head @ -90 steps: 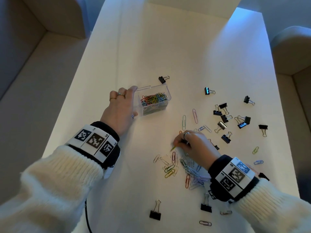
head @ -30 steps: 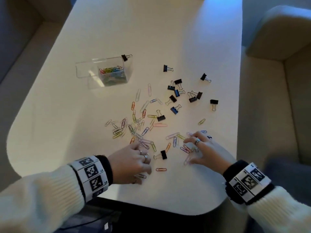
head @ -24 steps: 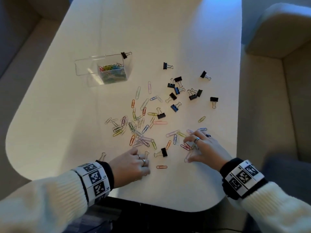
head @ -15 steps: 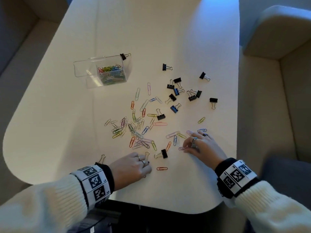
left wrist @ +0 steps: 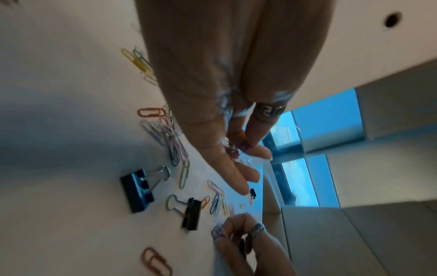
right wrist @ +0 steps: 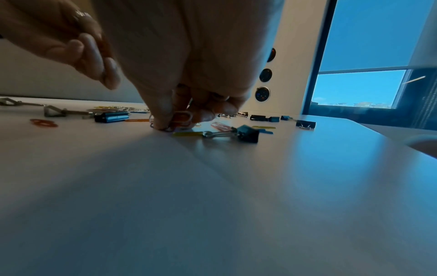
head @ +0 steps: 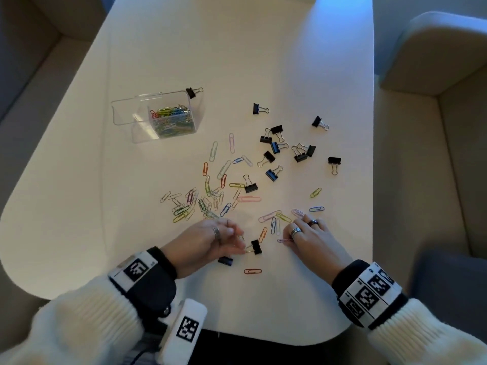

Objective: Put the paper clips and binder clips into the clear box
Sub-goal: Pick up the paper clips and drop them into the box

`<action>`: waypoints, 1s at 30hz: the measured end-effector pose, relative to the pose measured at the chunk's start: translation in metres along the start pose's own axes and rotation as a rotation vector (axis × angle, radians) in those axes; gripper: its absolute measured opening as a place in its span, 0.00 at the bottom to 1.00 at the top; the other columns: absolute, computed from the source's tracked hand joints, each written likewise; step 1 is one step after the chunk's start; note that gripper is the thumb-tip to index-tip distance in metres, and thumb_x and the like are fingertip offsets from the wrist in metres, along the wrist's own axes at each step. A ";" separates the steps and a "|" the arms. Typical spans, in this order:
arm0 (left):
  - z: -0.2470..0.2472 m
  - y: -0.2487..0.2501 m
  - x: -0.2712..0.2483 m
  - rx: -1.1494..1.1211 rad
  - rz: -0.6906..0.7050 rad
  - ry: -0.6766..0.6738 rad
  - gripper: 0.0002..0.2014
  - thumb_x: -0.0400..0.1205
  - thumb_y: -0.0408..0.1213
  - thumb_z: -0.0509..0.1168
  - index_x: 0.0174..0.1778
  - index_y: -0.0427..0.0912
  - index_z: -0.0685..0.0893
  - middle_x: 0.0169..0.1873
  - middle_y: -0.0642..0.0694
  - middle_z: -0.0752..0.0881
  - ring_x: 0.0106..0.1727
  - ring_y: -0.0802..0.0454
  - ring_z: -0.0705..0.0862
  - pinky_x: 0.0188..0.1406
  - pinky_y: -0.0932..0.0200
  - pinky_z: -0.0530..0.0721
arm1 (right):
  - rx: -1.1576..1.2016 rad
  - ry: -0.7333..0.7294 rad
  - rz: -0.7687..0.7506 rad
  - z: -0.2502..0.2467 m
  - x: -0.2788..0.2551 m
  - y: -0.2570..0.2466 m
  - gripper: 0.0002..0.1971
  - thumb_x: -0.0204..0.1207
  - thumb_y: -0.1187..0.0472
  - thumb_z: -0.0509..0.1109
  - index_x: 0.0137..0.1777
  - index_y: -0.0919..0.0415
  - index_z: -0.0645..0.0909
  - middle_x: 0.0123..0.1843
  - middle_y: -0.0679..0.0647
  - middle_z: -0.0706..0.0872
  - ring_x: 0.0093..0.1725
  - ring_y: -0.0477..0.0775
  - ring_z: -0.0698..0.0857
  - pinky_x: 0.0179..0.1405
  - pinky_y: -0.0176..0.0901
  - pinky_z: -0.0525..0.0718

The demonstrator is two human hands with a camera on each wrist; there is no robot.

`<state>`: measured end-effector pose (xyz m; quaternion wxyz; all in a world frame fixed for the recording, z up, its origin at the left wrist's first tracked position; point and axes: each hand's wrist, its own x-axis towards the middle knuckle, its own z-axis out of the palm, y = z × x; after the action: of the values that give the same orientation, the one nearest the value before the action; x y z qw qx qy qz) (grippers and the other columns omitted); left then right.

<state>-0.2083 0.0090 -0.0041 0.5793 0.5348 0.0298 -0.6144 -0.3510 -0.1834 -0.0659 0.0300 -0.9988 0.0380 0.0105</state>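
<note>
The paper clips [head: 210, 198] lie fanned out on the counter [head: 237, 61] just beyond the fingertips of both hands, the binder clips [head: 287, 148] in a looser cluster farther out from the right fingers, and the clear box [head: 158, 114] sits well beyond the left fingers, partly filled with coloured clips, one binder clip [head: 193, 92] right at its far corner.

The right hand [head: 313, 241] has its fingers [right wrist: 163, 112] curled down onto the counter, pinching a small bunch of paper clips against the surface. The left hand [head: 210, 243] has its fingers [left wrist: 238, 168] loosely curled with a small clip or two lying in them; two black binder clips [head: 255, 247] sit just beside its fingertips.

Judging from this, the risk is spillage: the wire clips are thin and flat on a smooth top, so a pinch may slide them away rather than lift them, and a loose handful may shed clips on the long carry to the box. Clips near the wrist side of the hands lie close to the counter's rounded edge and a sweep could knock them off.

The counter is pale, smooth and long. Upholstered seating [head: 434, 61] flanks it on both sides, and the wrist views show a window [right wrist: 369, 56] with blue daylight.
</note>
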 end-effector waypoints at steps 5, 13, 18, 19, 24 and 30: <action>0.005 0.006 0.014 -0.287 -0.033 -0.080 0.11 0.78 0.30 0.49 0.32 0.37 0.73 0.32 0.39 0.79 0.34 0.46 0.84 0.41 0.53 0.89 | 0.017 -0.009 0.011 -0.002 0.001 -0.004 0.12 0.74 0.55 0.64 0.31 0.57 0.75 0.25 0.49 0.80 0.33 0.56 0.86 0.41 0.43 0.64; 0.016 0.002 0.031 -0.289 -0.022 0.110 0.22 0.87 0.38 0.49 0.42 0.30 0.85 0.35 0.35 0.89 0.38 0.44 0.90 0.45 0.53 0.88 | 0.644 0.228 0.176 -0.045 0.029 -0.036 0.07 0.73 0.57 0.70 0.37 0.59 0.79 0.32 0.46 0.81 0.35 0.49 0.78 0.44 0.41 0.75; 0.019 0.005 0.030 -0.377 -0.029 0.058 0.17 0.87 0.37 0.48 0.57 0.31 0.79 0.37 0.36 0.87 0.38 0.48 0.89 0.51 0.50 0.85 | 0.565 0.297 0.142 -0.045 0.051 -0.056 0.12 0.73 0.50 0.65 0.40 0.54 0.87 0.44 0.47 0.88 0.49 0.46 0.75 0.52 0.38 0.67; 0.018 0.006 0.029 -0.374 -0.018 0.049 0.17 0.87 0.36 0.47 0.57 0.31 0.79 0.39 0.35 0.87 0.39 0.48 0.89 0.52 0.50 0.85 | 0.567 0.314 0.138 -0.045 0.051 -0.057 0.13 0.74 0.50 0.64 0.43 0.54 0.88 0.48 0.49 0.88 0.52 0.48 0.74 0.54 0.39 0.69; 0.011 0.013 0.025 -0.313 0.029 0.116 0.20 0.87 0.36 0.47 0.46 0.29 0.83 0.34 0.36 0.90 0.37 0.46 0.90 0.43 0.57 0.88 | 0.657 0.431 0.175 -0.043 0.035 -0.047 0.12 0.78 0.57 0.63 0.44 0.62 0.86 0.42 0.53 0.84 0.44 0.53 0.79 0.47 0.50 0.80; 0.003 0.015 0.022 -0.286 0.115 0.155 0.19 0.86 0.36 0.47 0.45 0.31 0.82 0.30 0.40 0.89 0.35 0.48 0.90 0.37 0.61 0.88 | 0.596 -0.220 0.007 -0.023 0.003 -0.046 0.20 0.71 0.40 0.62 0.51 0.54 0.84 0.45 0.45 0.80 0.42 0.47 0.80 0.46 0.39 0.78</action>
<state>-0.1942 -0.0132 -0.0097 0.6795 0.4935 0.1308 -0.5269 -0.3444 -0.1389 -0.0404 0.3250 -0.9388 0.0395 0.1072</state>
